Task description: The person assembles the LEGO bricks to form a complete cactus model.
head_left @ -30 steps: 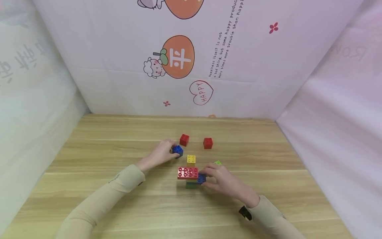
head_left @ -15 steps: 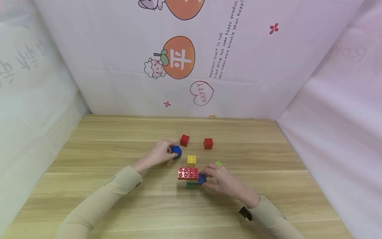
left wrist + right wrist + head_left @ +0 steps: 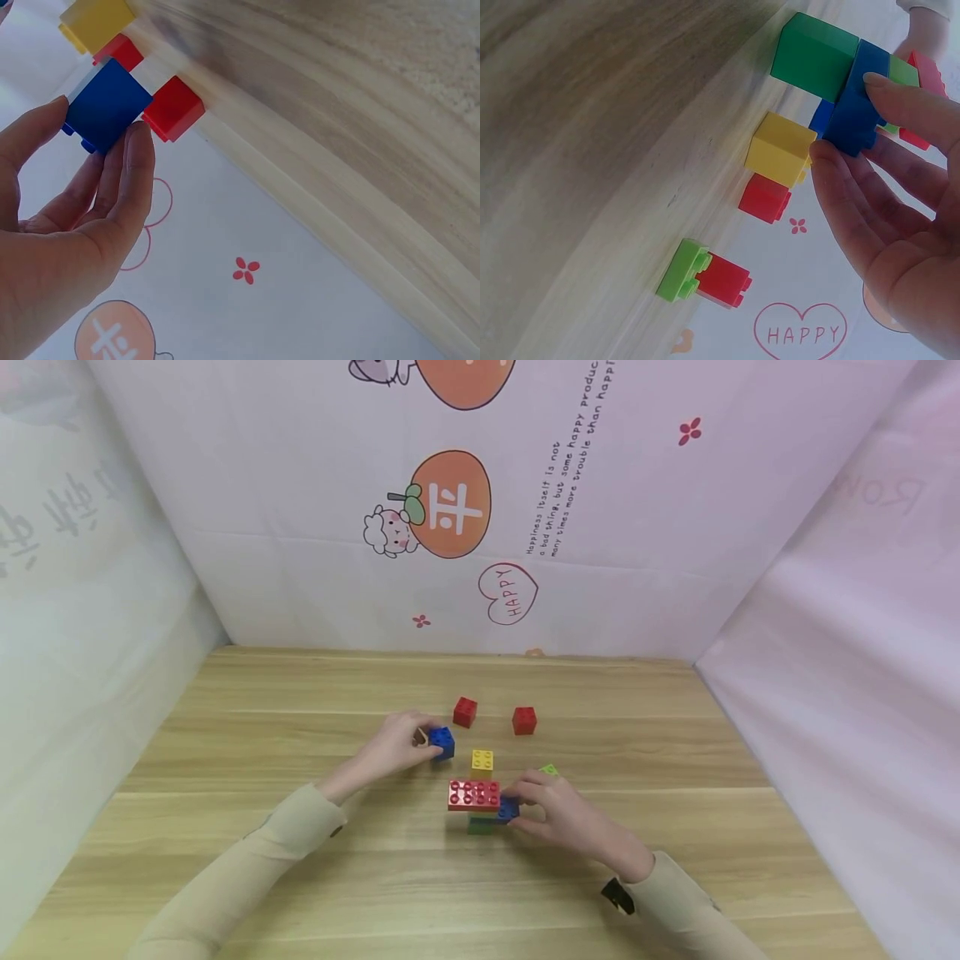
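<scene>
My left hand (image 3: 393, 747) pinches a small blue brick (image 3: 109, 105) between thumb and fingertips, left of the yellow brick (image 3: 482, 762). In the left wrist view its studs face toward the palm side. My right hand (image 3: 562, 810) grips the end of a longer blue brick (image 3: 859, 97) that is part of a stack. That stack has a green brick (image 3: 815, 56) at the bottom, then the blue one, a light green brick (image 3: 903, 73) and a red eight-stud brick (image 3: 473, 795) on top. From the head view the red brick hides most of the layers below.
Two red bricks, a left one (image 3: 464, 712) and a right one (image 3: 524, 721), stand farther back on the wooden table (image 3: 315, 693). A light green brick (image 3: 682, 270) lies beyond my right hand, mostly covered in the head view. Printed white cloth (image 3: 600, 610) walls the table's back and sides.
My left hand has drawn slightly left and toward me with the small blue brick, which has turned a little. The right hand keeps its grip on the stack in the same place.
</scene>
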The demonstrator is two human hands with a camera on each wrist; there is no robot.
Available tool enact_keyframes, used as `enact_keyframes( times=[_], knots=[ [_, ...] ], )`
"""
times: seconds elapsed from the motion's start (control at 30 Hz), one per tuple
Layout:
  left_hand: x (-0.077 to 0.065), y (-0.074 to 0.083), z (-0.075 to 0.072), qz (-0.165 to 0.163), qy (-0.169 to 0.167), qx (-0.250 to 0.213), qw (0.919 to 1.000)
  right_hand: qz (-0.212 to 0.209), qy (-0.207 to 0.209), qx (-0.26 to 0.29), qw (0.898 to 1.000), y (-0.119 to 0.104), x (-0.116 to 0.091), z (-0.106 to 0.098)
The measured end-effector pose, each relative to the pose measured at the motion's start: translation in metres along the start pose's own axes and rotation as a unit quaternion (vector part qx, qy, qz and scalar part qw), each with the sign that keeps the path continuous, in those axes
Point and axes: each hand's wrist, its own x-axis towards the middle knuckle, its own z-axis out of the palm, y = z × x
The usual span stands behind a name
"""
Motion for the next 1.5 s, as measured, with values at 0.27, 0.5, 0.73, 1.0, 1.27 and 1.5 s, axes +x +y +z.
enact_keyframes(
  times=[0.27, 0.5, 0.73, 1.0, 1.27, 1.5],
  knots=[
    [-0.005, 0.007, -0.005, 0.022, -0.002, -0.007, 0.9997, -0.003, 0.001, 0.000, 1.000, -0.001, 0.000, -0.001],
    [-0.012, 0.012, -0.009, 0.047, 0.006, -0.003, 0.9989, -0.005, 0.001, 0.000, 1.000, -0.001, 0.000, -0.001],
    [-0.021, 0.020, -0.015, 0.050, 0.012, -0.003, 0.9987, -0.004, 0.006, 0.006, 1.000, 0.000, -0.001, 0.000],
    [-0.029, 0.029, -0.020, 0.061, 0.018, -0.011, 0.9979, -0.011, 0.015, 0.002, 1.000, 0.000, -0.001, 0.000],
    [-0.038, 0.037, -0.027, 0.065, 0.029, -0.027, 0.9971, -0.016, 0.020, 0.001, 1.000, 0.001, -0.001, 0.001],
    [-0.045, 0.042, -0.030, 0.079, 0.035, -0.022, 0.9960, -0.015, 0.016, 0.000, 1.000, 0.001, -0.001, 0.001]
  ],
)
